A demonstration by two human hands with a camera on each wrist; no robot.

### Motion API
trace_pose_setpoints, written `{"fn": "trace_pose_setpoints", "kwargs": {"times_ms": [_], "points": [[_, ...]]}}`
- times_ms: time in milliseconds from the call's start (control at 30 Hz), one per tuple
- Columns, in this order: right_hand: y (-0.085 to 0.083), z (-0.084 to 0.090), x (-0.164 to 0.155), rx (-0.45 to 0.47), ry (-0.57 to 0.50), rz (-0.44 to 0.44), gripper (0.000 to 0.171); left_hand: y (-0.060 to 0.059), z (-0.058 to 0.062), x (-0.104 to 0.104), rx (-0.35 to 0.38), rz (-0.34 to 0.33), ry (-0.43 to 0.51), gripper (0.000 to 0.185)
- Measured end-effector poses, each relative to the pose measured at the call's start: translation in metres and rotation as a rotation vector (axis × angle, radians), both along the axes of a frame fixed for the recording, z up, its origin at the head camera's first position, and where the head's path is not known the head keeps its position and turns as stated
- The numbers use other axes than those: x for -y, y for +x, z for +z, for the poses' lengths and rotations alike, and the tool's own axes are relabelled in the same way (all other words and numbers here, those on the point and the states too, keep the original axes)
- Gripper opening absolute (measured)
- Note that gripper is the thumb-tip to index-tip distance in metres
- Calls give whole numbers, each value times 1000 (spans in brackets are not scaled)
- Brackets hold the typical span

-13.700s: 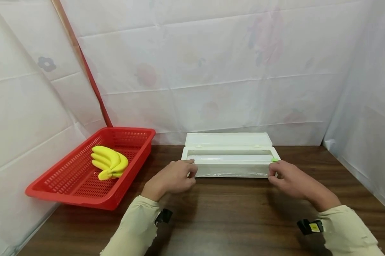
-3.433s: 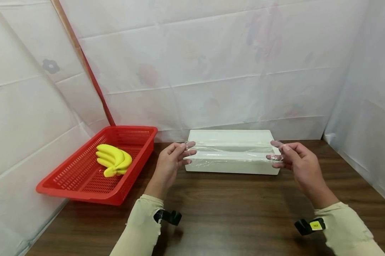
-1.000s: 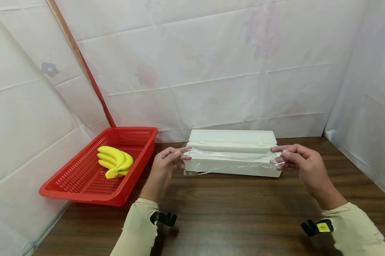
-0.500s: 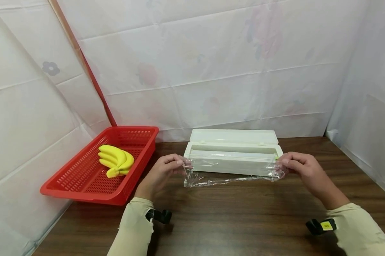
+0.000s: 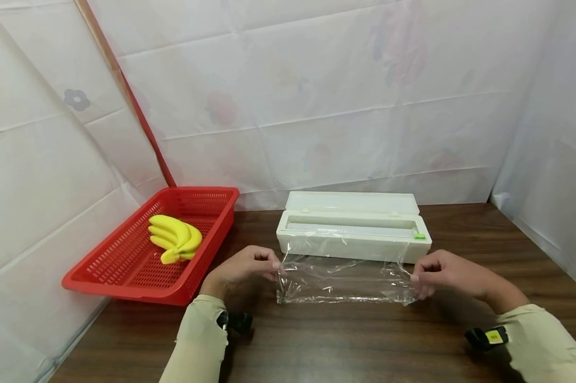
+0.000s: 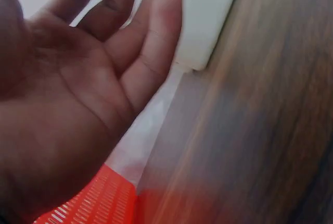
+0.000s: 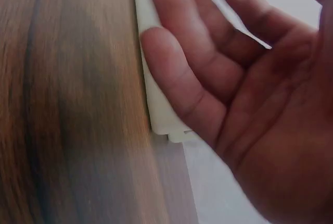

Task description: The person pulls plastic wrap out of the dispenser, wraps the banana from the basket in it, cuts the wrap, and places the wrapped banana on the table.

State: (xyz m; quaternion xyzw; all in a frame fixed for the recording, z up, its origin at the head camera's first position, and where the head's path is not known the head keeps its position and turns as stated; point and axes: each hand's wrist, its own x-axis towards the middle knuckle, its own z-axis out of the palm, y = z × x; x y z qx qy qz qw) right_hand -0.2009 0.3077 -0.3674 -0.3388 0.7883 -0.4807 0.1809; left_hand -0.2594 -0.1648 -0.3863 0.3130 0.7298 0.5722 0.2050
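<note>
With the left hand [image 5: 242, 267] and right hand [image 5: 438, 271] each pinching a corner of the clear plastic film sheet [image 5: 342, 276], stretched at frame centre from the open white plastic dispenser box [image 5: 355, 234], uneven pull may wrinkle or tear it.

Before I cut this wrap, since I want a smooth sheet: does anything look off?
The cling film is wrinkled, most near the left hand; the right hand pinches the other corner. Nothing else stands out.

No readable text, yellow tag on right wrist strap [image 5: 486, 338] too small to read
</note>
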Motion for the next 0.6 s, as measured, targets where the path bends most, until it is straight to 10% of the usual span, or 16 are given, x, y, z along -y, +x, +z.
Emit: {"fn": "trace_pose_setpoints", "kwargs": {"times_ms": [600], "points": [[7, -6, 4, 84, 321, -53, 28, 3, 0, -2, 101, 63, -405, 33]]}}
